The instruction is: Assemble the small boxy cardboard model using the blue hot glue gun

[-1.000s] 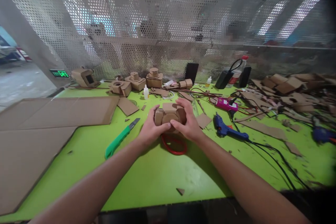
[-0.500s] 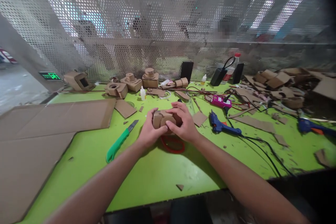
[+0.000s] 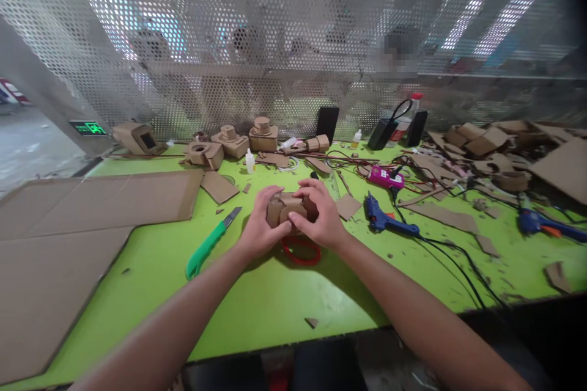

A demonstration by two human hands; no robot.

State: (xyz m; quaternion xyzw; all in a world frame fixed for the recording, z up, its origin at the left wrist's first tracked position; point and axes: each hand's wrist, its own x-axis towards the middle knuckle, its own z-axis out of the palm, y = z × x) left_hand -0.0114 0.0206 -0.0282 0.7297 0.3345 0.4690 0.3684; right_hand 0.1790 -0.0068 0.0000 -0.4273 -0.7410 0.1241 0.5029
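Note:
Both of my hands hold a small brown cardboard model [image 3: 287,210] just above the green table [image 3: 284,299]. My left hand [image 3: 259,226] wraps its left side, thumb on the front. Over its right side and top lies my right hand [image 3: 321,215], whose fingers hide part of it. A red ring [image 3: 301,250] lies on the table right under my hands. A green utility knife [image 3: 207,245] with its blade out lies to the left of my left hand.
Large cardboard sheets [image 3: 87,214] cover the table's left. A blue glue gun [image 3: 389,223] with black cable and a pink device [image 3: 384,176] lie right. Finished cardboard models [image 3: 229,142] and a glue bottle [image 3: 249,162] stand at the back by the perforated metal screen [image 3: 275,43]. Cardboard scraps [image 3: 486,146] pile far right.
My hands have turned the cardboard model slightly and closed tighter on it. The view has shifted a little; nothing on the table has moved.

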